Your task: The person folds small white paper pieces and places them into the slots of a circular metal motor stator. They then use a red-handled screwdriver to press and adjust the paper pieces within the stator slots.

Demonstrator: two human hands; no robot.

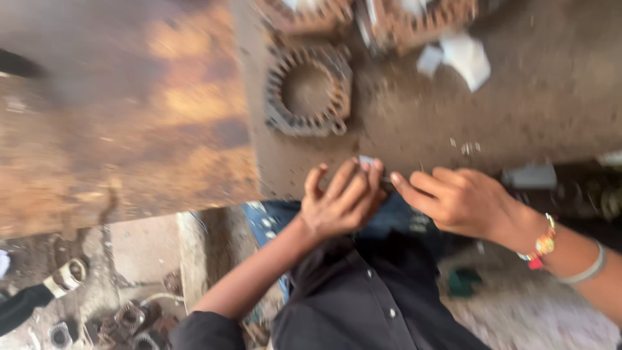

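Leftmost, on the floor at the lower edge: scattered small metal rings (129,317) and a pale ring-shaped part (68,275), all blurred. Above these, a rusty brown plate (116,129) covering the upper left of the view.

Next, moving right: a grey worktable (402,123) with a dusty top. On it, a round slotted metal ring (308,91) lying flat, well apart from both hands. Two more rusty slotted parts (414,19) at the top edge, cut off by the frame. Just beside them, crumpled white paper scraps (463,58).

At the near edge of the worktable, centre: left hand (340,201), fingers curled and pinched around a small pale piece (368,162). Piece held at the fingertips, right at the table edge; shape too blurred to tell. Below the hand, a black buttoned shirt (369,298) and blue trousers (389,217).

Right of centre: right hand (460,201), fingers stretched toward the left hand, fingertips meeting it just beside the small piece. Whether this hand grips the piece too: cannot tell, owing to motion blur. On the right wrist, a beaded bracelet (543,245) and a plain silver bangle (589,267).

Far right, under the table edge: a pale grey block (528,176) and a dark green object (463,282) on the floor.
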